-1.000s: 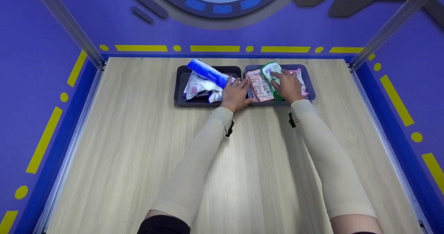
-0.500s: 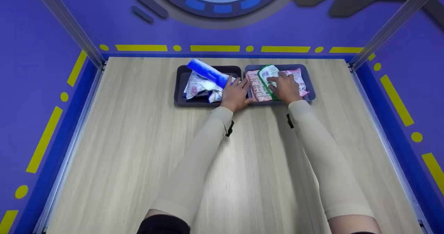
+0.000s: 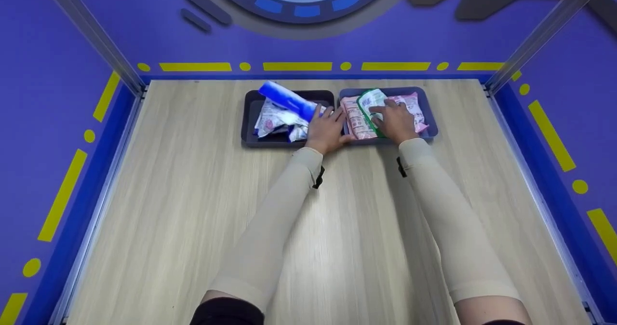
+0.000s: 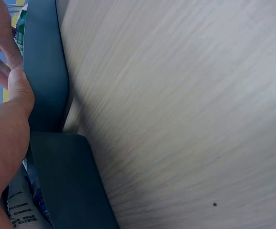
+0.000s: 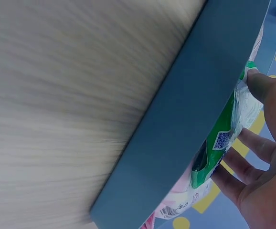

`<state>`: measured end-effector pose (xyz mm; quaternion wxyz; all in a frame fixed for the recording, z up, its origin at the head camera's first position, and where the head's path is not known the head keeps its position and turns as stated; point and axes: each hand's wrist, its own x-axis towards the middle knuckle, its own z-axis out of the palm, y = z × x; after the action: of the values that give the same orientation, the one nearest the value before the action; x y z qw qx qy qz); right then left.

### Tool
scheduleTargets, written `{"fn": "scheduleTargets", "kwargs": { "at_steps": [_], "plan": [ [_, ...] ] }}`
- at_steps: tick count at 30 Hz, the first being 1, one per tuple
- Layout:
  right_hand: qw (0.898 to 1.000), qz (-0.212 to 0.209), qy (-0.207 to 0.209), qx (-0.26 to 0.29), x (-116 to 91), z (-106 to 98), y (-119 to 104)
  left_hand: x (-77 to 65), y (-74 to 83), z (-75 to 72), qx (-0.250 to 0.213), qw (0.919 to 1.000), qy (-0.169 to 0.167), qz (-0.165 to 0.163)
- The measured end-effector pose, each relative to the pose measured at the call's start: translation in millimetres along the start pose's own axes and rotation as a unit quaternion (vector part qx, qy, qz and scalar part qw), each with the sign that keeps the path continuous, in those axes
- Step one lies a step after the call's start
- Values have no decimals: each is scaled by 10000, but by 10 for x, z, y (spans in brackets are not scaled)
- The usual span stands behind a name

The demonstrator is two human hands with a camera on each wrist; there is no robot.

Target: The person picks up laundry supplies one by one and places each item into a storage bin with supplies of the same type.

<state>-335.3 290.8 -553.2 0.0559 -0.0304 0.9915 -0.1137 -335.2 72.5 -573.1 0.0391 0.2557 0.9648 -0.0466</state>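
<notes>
My left hand (image 3: 325, 129) rests over the adjoining ends of two dark grey trays. Its thumb (image 4: 19, 90) touches the right tray's rim in the left wrist view. Beside its fingers lies a bright blue-and-white packet (image 3: 289, 102), slanted across the left tray (image 3: 249, 139). My right hand (image 3: 398, 122) lies over the right tray (image 3: 430, 129), thumb and fingers spread on a green-and-white packet (image 5: 221, 136). That packet sits on top of a pink packet (image 3: 354, 115), with another pink packet (image 3: 412, 104) to the right, partly hidden by the hand.
Several white-and-blue packets (image 3: 272, 117) fill the left tray under the blue one. The trays stand side by side near the back of a light wood table (image 3: 193, 209). Purple walls (image 3: 308, 45) with yellow marks enclose the back and both sides.
My right hand has slid a little to the left, and the green-and-white packet has shifted left with it. My left hand has stayed in place.
</notes>
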Motion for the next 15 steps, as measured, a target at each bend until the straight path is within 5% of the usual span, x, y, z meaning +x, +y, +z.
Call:
{"fn": "scheduleTargets", "kwargs": {
  "at_steps": [15],
  "plan": [
    [9998,-115,166,-92,-5,19,7,-3,-2,0,-147,9999,86,26]
  ]
}}
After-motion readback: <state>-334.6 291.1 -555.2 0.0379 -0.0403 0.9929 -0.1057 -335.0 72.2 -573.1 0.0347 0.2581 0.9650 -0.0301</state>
